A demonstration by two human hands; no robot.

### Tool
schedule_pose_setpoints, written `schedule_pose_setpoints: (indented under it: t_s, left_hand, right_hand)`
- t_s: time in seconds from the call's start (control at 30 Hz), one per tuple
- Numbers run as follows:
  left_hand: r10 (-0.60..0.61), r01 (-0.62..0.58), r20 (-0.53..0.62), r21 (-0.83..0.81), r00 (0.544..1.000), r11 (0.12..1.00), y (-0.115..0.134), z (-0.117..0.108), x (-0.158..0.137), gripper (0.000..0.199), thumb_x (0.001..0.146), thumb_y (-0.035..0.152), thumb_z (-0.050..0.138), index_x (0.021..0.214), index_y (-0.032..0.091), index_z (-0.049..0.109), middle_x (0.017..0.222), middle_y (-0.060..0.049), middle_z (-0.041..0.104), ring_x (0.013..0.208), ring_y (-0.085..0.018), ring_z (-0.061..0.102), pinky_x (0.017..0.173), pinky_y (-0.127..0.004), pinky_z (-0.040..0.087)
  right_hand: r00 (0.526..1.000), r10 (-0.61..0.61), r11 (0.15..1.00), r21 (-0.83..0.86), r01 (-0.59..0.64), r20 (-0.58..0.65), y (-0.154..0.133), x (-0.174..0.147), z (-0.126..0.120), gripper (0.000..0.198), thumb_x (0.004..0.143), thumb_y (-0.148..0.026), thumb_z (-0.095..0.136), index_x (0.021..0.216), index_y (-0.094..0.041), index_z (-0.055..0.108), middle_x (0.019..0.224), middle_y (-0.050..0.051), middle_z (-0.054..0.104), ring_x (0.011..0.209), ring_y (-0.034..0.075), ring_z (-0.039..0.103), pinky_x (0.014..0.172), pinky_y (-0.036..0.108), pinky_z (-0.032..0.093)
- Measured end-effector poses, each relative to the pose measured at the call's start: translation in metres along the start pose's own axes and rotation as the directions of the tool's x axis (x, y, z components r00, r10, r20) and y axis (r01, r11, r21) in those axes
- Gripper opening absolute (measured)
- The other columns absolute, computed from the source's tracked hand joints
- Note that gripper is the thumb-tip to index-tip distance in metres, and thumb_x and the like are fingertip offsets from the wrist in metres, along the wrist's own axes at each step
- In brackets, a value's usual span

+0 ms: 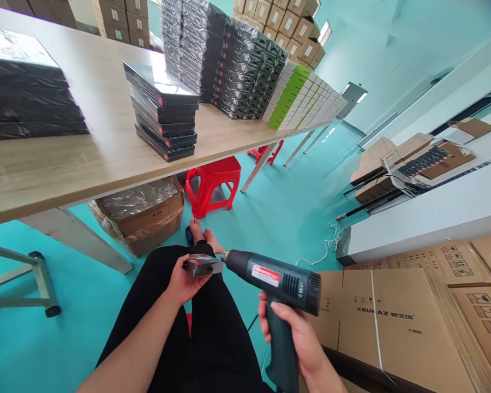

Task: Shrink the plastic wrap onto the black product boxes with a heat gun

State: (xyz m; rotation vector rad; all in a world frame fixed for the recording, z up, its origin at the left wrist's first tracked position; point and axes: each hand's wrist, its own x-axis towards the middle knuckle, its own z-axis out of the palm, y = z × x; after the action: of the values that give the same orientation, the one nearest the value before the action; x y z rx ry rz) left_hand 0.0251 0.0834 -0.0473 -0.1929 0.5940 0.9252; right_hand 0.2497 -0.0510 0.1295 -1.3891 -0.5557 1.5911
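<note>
In the head view, the work in hand appears to be heating a film-wrapped small box (204,267) with a heat gun (284,278); the box is held up over the person's lap, in front of the table (106,155), and the gun's nozzle (226,255) points at its right end, just beside it; whether the two touch, and whether hot air is blowing, I cannot tell.

The next move would seem to call for a steady left hand (184,284), a slight gap between nozzle and film, and a turn of the box so that its other sides meet the heat; lingering on one spot could mar the wrap.

The left fingers are parted only by the box's own thickness; the thumb lies along its upper left edge and the others support it from below, a light pinch that leaves the right end free; the right hand (300,333) is wrapped around the gun's handle, its fingers (263,317) curled round the far side and the thumb across the near side; whether a trigger is pressed does not show.

On the table stands an uneven stack of dark boxes (163,117), near its front edge.
</note>
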Motion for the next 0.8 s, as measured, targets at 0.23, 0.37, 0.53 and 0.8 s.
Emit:
schedule_pose_setpoints:
  t_s: [0.23,0.37,0.53,0.8]
  left_hand:
    - [0.087,-0.084,-0.114,0.031,0.99,0.996,0.003,-0.004,0.004,0.031,0.067,0.019,0.056,0.096,0.012,0.061,0.078,-0.01,0.069,0.066,-0.026,0.068,0.061,-0.04,0.057]
    - [0.105,-0.097,-0.205,0.046,0.973,0.994,-0.002,-0.001,0.009,0.038,0.057,0.015,0.051,0.094,0.011,0.061,0.072,-0.01,0.068,0.063,-0.027,0.067,0.059,-0.042,0.056]
    - [0.149,-0.138,-0.219,0.063,0.964,0.988,-0.002,0.003,0.006,0.033,0.049,0.012,0.047,0.08,0.013,0.059,0.065,-0.007,0.064,0.063,-0.026,0.066,0.06,-0.04,0.056]
    - [0.151,-0.141,-0.222,0.063,0.963,0.988,-0.002,0.001,0.007,0.022,0.047,0.011,0.047,0.068,0.014,0.054,0.061,-0.006,0.06,0.059,-0.023,0.064,0.058,-0.038,0.056]
  right_hand:
    - [0.997,0.077,0.992,0.099,-0.078,0.008,0.003,-0.012,-0.03,0.03,0.086,-0.032,0.053,0.107,-0.012,0.063,0.084,0.009,0.064,0.063,0.015,0.057,0.054,0.026,0.044]
    - [0.995,0.101,0.99,0.103,-0.1,0.003,0.009,-0.019,-0.032,0.032,0.087,-0.032,0.051,0.107,-0.011,0.063,0.085,0.01,0.065,0.062,0.015,0.057,0.053,0.026,0.044]
    - [0.992,0.129,0.988,0.084,-0.129,0.009,0.011,-0.022,-0.033,0.03,0.087,-0.031,0.053,0.106,-0.01,0.064,0.085,0.01,0.066,0.062,0.015,0.059,0.053,0.025,0.044]
    - [0.991,0.132,0.99,0.037,-0.133,0.021,0.013,-0.025,-0.036,0.026,0.086,-0.029,0.054,0.104,-0.013,0.064,0.084,0.008,0.067,0.061,0.015,0.059,0.054,0.025,0.045]
